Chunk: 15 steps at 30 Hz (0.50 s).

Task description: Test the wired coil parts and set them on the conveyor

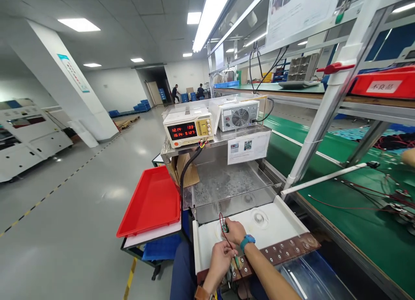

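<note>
Over the white tray [207, 244], my right hand [236, 231], with a blue wristband, has its fingers closed on a small green circuit board [225, 228]. A thin red wire [221, 218] loops up from that board. My left hand [222, 257], just nearer to me, pinches the red wire between thumb and fingers; its exact grip is partly hidden. Below my left fingertips, a green clip [237, 262] with a dark lead lies at the brown strip [275, 253], which carries rows of metal studs. A round white fitting [259, 218] sits in the tray, right of my hands.
Behind the tray, a power supply [188, 129] with red digits and a fan-fronted unit [240, 116] stand on a metal shelf. A red bin [152, 200] is on the left. To the right are a green bench [353, 222] with loose wires and a slanted post [327, 101].
</note>
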Motion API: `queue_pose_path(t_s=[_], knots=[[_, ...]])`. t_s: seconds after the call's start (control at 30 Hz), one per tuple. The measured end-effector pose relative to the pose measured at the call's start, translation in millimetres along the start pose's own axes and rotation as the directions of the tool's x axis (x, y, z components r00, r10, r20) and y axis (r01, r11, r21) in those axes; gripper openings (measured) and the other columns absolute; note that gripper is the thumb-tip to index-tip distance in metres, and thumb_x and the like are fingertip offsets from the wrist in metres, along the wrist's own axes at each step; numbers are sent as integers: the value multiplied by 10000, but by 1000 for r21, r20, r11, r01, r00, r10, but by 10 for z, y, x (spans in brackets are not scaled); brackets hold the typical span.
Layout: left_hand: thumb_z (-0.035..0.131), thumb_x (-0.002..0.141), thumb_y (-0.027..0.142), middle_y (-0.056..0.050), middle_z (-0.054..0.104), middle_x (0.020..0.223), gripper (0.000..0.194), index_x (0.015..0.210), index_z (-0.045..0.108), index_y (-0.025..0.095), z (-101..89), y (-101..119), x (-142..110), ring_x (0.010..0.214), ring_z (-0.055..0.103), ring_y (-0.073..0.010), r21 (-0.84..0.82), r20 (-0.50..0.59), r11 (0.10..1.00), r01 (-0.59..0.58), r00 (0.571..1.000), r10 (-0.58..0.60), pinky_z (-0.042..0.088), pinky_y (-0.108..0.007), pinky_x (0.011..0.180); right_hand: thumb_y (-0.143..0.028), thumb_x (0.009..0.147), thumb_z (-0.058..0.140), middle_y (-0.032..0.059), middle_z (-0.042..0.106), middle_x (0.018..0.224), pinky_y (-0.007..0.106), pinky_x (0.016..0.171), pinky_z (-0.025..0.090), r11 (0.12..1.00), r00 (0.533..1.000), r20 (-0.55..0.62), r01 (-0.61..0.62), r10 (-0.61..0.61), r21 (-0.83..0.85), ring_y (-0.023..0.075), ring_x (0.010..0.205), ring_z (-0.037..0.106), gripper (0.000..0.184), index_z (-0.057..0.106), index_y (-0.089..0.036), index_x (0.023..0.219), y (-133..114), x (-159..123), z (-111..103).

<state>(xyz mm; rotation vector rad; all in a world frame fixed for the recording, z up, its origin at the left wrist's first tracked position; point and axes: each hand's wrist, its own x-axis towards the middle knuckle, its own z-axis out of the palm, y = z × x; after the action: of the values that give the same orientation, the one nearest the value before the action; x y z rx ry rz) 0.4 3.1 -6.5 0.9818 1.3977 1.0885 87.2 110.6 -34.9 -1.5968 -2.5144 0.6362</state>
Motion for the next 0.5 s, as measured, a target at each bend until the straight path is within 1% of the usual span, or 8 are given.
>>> queue_pose_path(t_s=[0.1, 0.23, 0.33, 0.4, 0.43, 0.47, 0.5], knots=[[673, 572, 268, -43, 682, 596, 163, 693, 642, 163, 2, -18, 4, 635, 633, -211, -20, -1, 1000, 4, 1000, -4, 433, -302, 630, -347, 752, 630, 75, 724, 906, 292, 694, 389, 1000, 1000, 8, -8, 8, -5, 275, 899, 669, 301, 586, -223, 1023, -12, -8, -20], [690, 566, 303, -40, 670, 586, 189, 683, 638, 164, 5, -9, 9, 612, 617, -205, -32, -4, 999, -2, 1000, 1, 427, -300, 615, -343, 749, 626, 85, 717, 921, 285, 690, 382, 1000, 1000, 21, -4, 4, -14, 267, 895, 665, 306, 591, -206, 1021, -25, -11, -68], [722, 568, 368, -41, 668, 600, 243, 677, 641, 166, 2, 21, 15, 614, 613, -206, -23, -24, 999, -27, 999, 27, 438, -305, 622, -345, 744, 631, 75, 710, 901, 275, 678, 371, 1000, 1000, -22, -11, 12, 27, 248, 863, 657, 269, 602, -204, 972, -63, -27, -107], [749, 565, 445, -47, 677, 634, 315, 679, 647, 170, -10, 40, 16, 649, 627, -217, -16, -44, 998, -56, 998, 55, 466, -318, 654, -368, 745, 637, 44, 695, 839, 261, 663, 365, 990, 992, -110, -47, 62, 130, 220, 817, 642, 247, 598, -210, 931, -86, -41, -143], [759, 558, 492, -55, 686, 658, 363, 686, 653, 170, -21, 46, 19, 674, 638, -227, -10, -52, 998, -65, 997, 64, 481, -326, 676, -384, 748, 640, 24, 680, 796, 252, 650, 363, 974, 980, -168, -70, 108, 214, 203, 781, 630, 243, 592, -213, 914, -82, -44, -174], [765, 546, 541, -66, 696, 683, 416, 698, 662, 168, -36, 50, 26, 700, 649, -238, 2, -60, 998, -64, 996, 64, 494, -335, 696, -401, 754, 639, 6, 659, 753, 243, 634, 363, 943, 958, -231, -89, 169, 319, 185, 741, 614, 244, 585, -214, 901, -57, -46, -219], [768, 526, 588, -76, 705, 705, 473, 714, 672, 165, -52, 50, 38, 725, 661, -251, 18, -63, 998, -52, 997, 53, 506, -343, 709, -420, 763, 635, -9, 635, 714, 235, 615, 363, 895, 924, -295, -96, 243, 436, 170, 701, 594, 250, 576, -213, 889, -2, -50, -284]])
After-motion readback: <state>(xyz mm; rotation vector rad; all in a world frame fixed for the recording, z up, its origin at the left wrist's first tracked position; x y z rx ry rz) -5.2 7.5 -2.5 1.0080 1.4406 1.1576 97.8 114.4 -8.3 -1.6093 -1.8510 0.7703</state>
